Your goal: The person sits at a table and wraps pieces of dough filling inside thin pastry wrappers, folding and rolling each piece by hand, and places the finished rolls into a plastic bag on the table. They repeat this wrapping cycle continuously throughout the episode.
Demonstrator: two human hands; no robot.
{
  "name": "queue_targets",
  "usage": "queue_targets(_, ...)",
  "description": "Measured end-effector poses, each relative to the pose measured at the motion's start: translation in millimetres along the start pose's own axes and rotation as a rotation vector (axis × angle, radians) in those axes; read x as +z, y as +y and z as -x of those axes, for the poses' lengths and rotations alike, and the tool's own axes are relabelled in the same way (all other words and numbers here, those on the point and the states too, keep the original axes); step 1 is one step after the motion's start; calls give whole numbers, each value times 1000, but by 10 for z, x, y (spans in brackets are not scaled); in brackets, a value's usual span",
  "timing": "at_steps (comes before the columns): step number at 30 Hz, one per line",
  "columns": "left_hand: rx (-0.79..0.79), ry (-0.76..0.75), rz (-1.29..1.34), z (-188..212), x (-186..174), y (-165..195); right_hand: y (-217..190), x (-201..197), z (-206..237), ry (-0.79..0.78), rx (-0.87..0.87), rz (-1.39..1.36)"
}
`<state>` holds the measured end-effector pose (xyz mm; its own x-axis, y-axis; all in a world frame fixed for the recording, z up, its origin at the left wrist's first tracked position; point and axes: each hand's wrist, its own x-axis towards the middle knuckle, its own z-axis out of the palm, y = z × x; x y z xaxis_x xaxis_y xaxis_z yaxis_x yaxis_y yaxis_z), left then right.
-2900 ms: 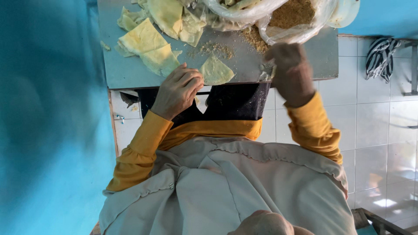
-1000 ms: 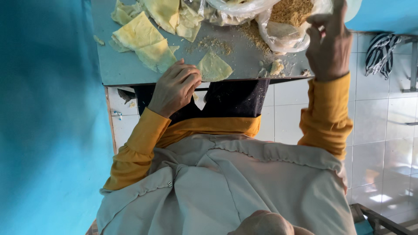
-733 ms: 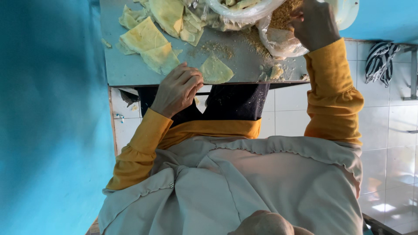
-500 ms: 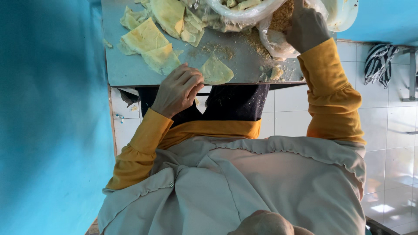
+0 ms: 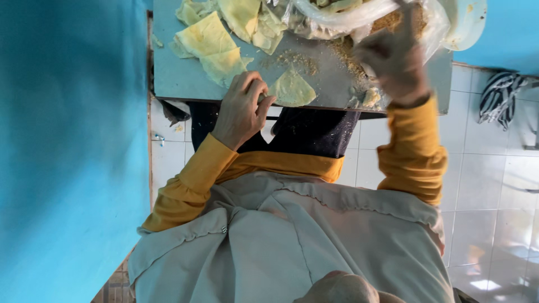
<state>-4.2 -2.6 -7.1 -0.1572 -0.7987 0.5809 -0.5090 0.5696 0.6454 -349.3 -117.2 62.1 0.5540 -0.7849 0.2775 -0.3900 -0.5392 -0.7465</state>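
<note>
My left hand (image 5: 241, 109) rests at the near edge of the grey table (image 5: 168, 84), its fingertips pinching the corner of a pale yellow triangular pastry wrapper (image 5: 293, 90) that lies flat. Farther right, my right hand (image 5: 393, 56) is blurred in motion and lifted above the table. It hovers by a clear plastic bag of brown crumbly filling (image 5: 393, 19), fingers drawn together. Whether it holds any filling is not visible. Brown crumbs (image 5: 292, 59) are scattered between the two hands.
Several loose yellow wrappers (image 5: 208, 39) lie piled at the table's far left. A second clear bag (image 5: 337, 10) and a white plate (image 5: 469, 22) sit at the far edge. A blue wall (image 5: 67, 140) stands close on the left. A striped cloth (image 5: 497, 95) lies on the white tiled floor (image 5: 494, 179).
My right hand went from the table's near edge up into the filling bag and has now drawn back toward me. My left hand has stayed on the wrapper.
</note>
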Motion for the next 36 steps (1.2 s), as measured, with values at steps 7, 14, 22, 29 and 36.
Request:
queue_targets(7,-73,4,-60,8,38,96,-373,1373,-36,-8,-185,101)
queue_targets(14,-109,11,-103,7,90,87,-618,1372,183,91,-400,690)
queue_targets(22,-110,55,-37,-40,100,130,-513,1299,212,168,-79,457)
queue_targets(29,-93,42,103,-34,157,232,-507,1248,146,73,43,423)
queue_targets(36,11,-47,37,33,198,207,-612,1184,98,26,-41,428)
